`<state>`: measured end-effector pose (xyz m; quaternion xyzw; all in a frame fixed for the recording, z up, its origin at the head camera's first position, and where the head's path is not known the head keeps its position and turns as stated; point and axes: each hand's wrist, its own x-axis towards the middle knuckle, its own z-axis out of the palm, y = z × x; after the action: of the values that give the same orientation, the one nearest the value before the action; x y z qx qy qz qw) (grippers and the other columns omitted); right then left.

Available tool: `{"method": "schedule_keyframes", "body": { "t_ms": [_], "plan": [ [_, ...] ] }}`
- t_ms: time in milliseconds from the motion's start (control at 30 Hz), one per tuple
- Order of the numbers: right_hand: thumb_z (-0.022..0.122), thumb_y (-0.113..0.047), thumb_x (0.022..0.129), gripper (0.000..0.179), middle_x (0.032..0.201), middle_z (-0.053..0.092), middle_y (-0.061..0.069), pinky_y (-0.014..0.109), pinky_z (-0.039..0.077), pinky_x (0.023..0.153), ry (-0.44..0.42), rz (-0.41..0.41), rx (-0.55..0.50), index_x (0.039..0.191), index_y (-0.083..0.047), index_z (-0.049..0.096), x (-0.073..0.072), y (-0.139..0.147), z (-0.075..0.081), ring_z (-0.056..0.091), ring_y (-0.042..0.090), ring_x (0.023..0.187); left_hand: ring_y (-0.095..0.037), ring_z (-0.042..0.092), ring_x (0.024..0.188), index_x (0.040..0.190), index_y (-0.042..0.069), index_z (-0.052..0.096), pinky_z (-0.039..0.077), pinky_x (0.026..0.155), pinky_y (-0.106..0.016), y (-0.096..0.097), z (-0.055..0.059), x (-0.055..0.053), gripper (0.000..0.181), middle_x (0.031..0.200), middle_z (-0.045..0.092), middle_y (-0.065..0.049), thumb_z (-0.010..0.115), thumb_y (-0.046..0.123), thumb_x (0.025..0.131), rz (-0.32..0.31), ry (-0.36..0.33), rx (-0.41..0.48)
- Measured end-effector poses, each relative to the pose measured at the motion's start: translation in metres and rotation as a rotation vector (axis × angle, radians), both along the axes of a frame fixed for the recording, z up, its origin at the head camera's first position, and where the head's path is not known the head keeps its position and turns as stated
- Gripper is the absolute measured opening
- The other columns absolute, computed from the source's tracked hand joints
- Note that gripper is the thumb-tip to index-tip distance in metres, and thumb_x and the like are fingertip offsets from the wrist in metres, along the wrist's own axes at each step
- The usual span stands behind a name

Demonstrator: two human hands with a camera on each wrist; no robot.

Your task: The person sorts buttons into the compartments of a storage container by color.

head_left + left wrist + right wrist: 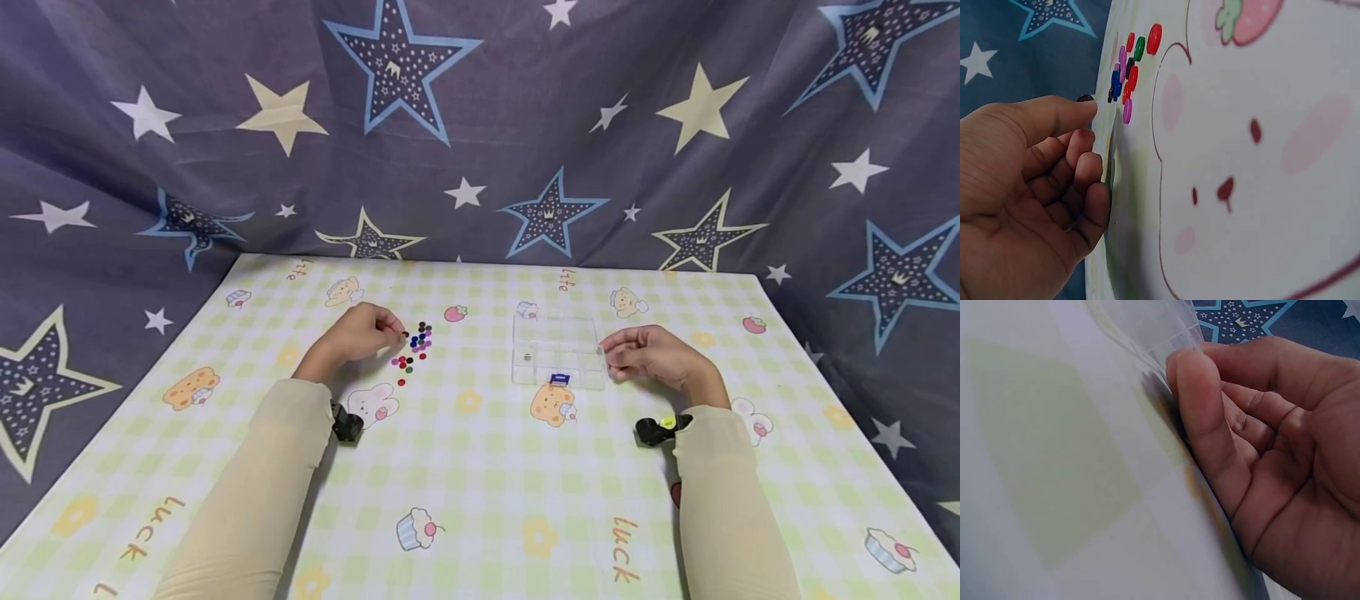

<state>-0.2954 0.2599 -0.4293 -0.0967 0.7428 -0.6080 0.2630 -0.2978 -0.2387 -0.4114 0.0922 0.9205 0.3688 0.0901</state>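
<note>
My left hand [362,332] pinches a dark button [1085,98] between thumb and fingertip, at the left side of a loose group of small round buttons [422,337] in red, blue, green, pink and black. In the left wrist view, the other fingers curl loosely beneath it. My right hand [654,358] grips the right edge of a clear plastic compartment box [594,379] between thumb and fingers. The box lies with its lid [555,327] folded back towards the far side. One front left compartment holds something small and dark, and a blue label [559,379] marks the front edge.
A pale checked tablecloth [480,475] printed with cartoons covers the table. Behind it hangs a dark curtain [495,142] with stars. Black wrist cameras [347,423] sit on both wrists, low over the cloth.
</note>
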Motion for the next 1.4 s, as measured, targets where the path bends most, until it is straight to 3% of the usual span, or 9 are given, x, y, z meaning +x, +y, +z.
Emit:
{"method": "schedule_keyframes", "body": {
  "t_ms": [233,467,700,1033,1200,1400],
  "plan": [
    [0.064,0.003,0.097,0.041,0.096,0.072,0.008,0.031,0.059,0.078,-0.006,-0.005,-0.004,0.133,0.017,0.049,0.000,0.000,0.000,0.068,0.016,0.079,-0.021,0.056,0.080,0.103,0.002,0.073,0.046,0.074,-0.033,0.005,0.001,0.001,0.015,0.094,0.070,-0.009,0.063,0.007,0.094,0.016,0.003,0.051],
    [0.063,0.002,0.097,0.041,0.096,0.072,0.009,0.031,0.059,0.078,-0.007,0.001,-0.006,0.133,0.017,0.049,-0.001,0.000,0.000,0.069,0.016,0.079,-0.021,0.056,0.078,0.103,0.002,0.073,0.046,0.073,-0.034,0.018,0.007,0.004,0.014,0.090,0.069,-0.008,0.065,0.010,0.095,-0.004,0.027,0.037],
    [0.063,0.003,0.097,0.039,0.096,0.071,0.009,0.031,0.059,0.078,-0.015,-0.010,-0.002,0.132,0.016,0.050,-0.001,0.000,0.000,0.068,0.015,0.079,-0.020,0.054,0.073,0.101,0.005,0.074,0.046,0.070,-0.033,0.034,0.014,0.006,0.013,0.092,0.070,-0.010,0.064,0.013,0.097,-0.052,0.046,0.039],
    [0.063,0.003,0.097,0.039,0.096,0.071,0.008,0.030,0.059,0.078,-0.015,-0.013,0.002,0.132,0.016,0.050,-0.002,0.000,0.000,0.068,0.015,0.079,-0.016,0.051,0.063,0.099,0.007,0.074,0.043,0.059,-0.029,0.058,0.014,0.007,0.010,0.091,0.072,-0.014,0.067,0.012,0.097,-0.121,0.068,0.069],
    [0.063,0.003,0.097,0.039,0.096,0.072,0.008,0.030,0.059,0.078,-0.011,-0.016,0.010,0.132,0.016,0.051,-0.002,0.000,0.000,0.068,0.015,0.079,-0.016,0.054,0.071,0.096,0.007,0.074,0.045,0.066,-0.028,0.074,0.014,0.007,0.006,0.093,0.073,-0.005,0.071,0.012,0.095,-0.158,0.089,0.107],
    [0.063,0.004,0.097,0.039,0.096,0.072,0.008,0.031,0.059,0.078,-0.014,-0.013,0.003,0.132,0.016,0.050,-0.002,0.000,0.000,0.068,0.015,0.079,-0.017,0.056,0.075,0.096,0.007,0.074,0.047,0.073,-0.031,0.100,0.020,0.011,0.005,0.087,0.069,-0.004,0.071,0.011,0.095,-0.230,0.089,0.120]
  ]
}}
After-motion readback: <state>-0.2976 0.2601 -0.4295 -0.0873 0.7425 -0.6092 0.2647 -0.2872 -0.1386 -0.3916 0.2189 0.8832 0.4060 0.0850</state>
